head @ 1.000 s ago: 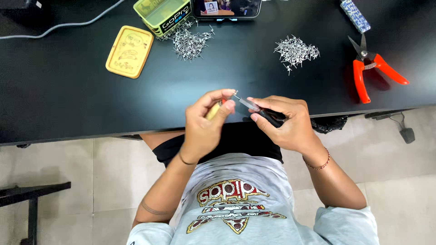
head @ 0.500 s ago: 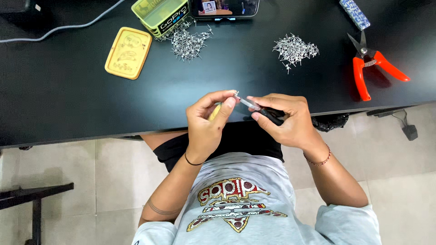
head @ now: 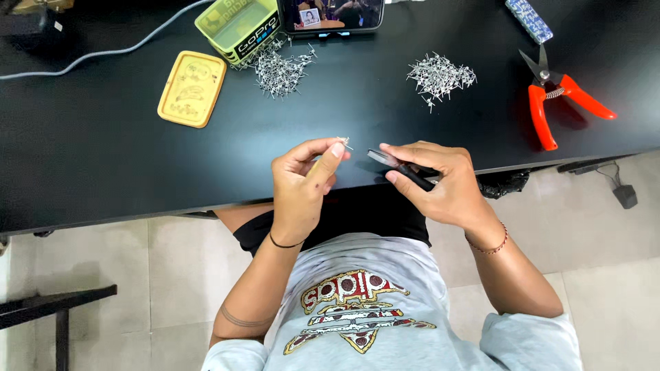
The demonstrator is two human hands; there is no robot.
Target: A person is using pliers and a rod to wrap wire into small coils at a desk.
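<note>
My left hand (head: 302, 182) pinches a tiny metal part (head: 344, 142) between thumb and forefinger, and a thin yellowish stick shows in the same hand. My right hand (head: 433, 182) grips small black pliers (head: 402, 168), jaws pointing left, a short gap from the part. Both hands hover over the near edge of the black table (head: 103, 165). Two heaps of small silvery metal parts lie further back: one (head: 278, 69) by the green tin, one (head: 438, 74) to the right.
A yellow tin lid (head: 192, 88) and an open green tin (head: 239, 26) sit back left. A phone (head: 333, 14) stands at the back. Orange-handled snips (head: 557, 96) lie at the right, a patterned blue strip (head: 528, 19) behind them. A grey cable (head: 103, 51) runs left.
My hands have drawn apart: the pliers' jaws were at the part in my left fingers and now sit a short gap to its right.
</note>
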